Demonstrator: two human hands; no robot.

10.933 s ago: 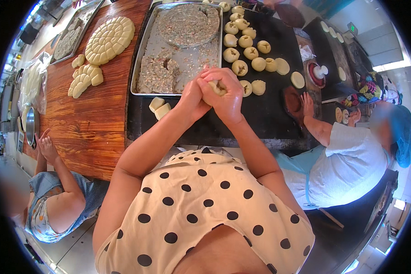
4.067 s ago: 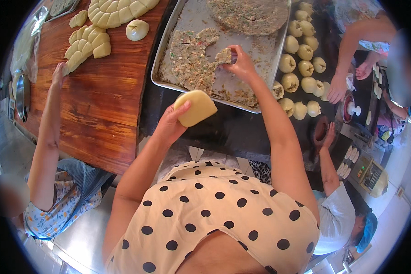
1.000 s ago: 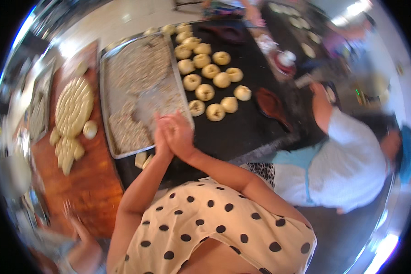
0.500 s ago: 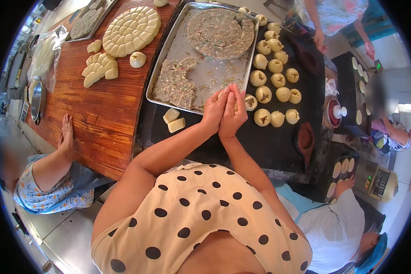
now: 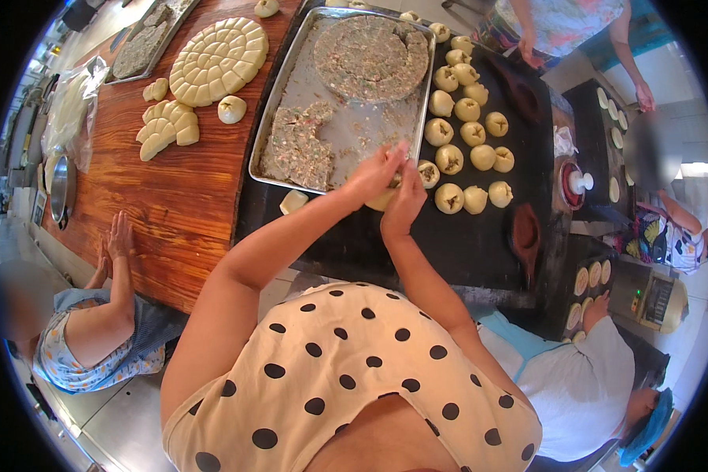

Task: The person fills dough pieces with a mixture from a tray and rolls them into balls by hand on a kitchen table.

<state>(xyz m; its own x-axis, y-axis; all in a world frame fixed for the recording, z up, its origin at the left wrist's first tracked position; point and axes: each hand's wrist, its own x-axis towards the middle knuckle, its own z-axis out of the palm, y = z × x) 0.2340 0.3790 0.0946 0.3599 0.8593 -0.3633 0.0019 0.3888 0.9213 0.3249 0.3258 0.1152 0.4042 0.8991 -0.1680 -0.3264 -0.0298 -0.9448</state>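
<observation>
Black worktop [image 5: 476,252] spreads at the centre-right. Between your left hand [image 5: 372,177] and right hand [image 5: 403,203], mid-frame, shows a dough piece [image 5: 381,201]; fingers are close together, their grip I cannot tell. Probably you shape it; next move needs even pressure.

Now one dough lump [image 5: 294,202], not two, sits near the black worktop's [image 5: 464,248] left edge. The left hand [image 5: 374,175] and right hand [image 5: 404,200] have loosened, showing a dough piece [image 5: 381,201].
</observation>
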